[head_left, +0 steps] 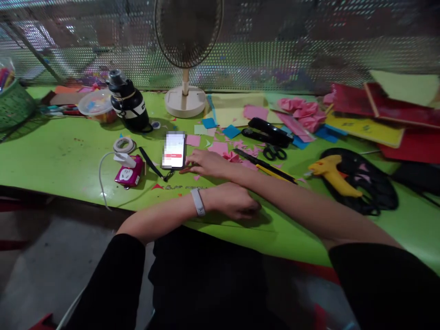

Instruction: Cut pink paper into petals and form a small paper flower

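A phone (173,151) with a lit screen lies flat on the green table (62,156). My right hand (206,164) reaches across to it, fingers stretched out and spread, fingertips at the phone's lower right edge. My left hand (232,200) rests palm down on the table nearer to me, fingers curled loosely under, nothing visible in it. A white band circles my left wrist. Pink paper scraps (220,147) lie just behind my right hand.
A black bottle (129,103), a fan base (184,101), tape roll (124,145) and pink charger block (128,173) stand to the left. Scissors (274,152), a black stapler (266,129), a yellow glue gun (332,174) and stacked coloured paper (367,126) fill the right. A mesh wall runs behind.
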Demonstrator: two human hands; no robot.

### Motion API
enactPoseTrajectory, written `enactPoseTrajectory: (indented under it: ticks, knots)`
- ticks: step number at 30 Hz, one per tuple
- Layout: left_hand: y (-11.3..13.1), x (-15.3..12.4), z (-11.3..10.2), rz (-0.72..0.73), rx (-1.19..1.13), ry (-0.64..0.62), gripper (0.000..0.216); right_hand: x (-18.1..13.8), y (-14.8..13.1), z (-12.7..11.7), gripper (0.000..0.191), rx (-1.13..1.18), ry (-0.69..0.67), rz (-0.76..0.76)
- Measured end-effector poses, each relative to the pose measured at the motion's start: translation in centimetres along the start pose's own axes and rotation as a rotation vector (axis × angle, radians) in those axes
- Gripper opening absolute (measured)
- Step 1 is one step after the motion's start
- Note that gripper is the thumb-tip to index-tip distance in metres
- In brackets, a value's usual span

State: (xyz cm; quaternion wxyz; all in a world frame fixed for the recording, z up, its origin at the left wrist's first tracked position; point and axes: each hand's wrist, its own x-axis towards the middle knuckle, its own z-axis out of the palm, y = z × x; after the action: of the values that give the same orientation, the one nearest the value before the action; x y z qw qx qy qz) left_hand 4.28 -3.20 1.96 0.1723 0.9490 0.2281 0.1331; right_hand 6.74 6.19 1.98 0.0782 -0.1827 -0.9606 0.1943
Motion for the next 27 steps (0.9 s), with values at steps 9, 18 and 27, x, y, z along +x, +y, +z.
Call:
enactPoseTrajectory:
  ticks: [9,18,27]
  knots:
    - [-0.4,-0.3,-0.7,-0.123,-0.335,0.113,0.020,-6.1,1.3,-3.5,0.017,-0.067,0.328,-0.089]
    - [-3.7,0.2,-2.0,-0.802,-1.413,0.283,0.057,-17.8,4.3,-4.5,0.026,-0.159,0.482,0.042]
    - [-2.4,-0.2,-2.5,-0.714,-1.343,0.465,0.026,-17.3,4.0,-3.3,0.022,0.047,0.751,0.160]
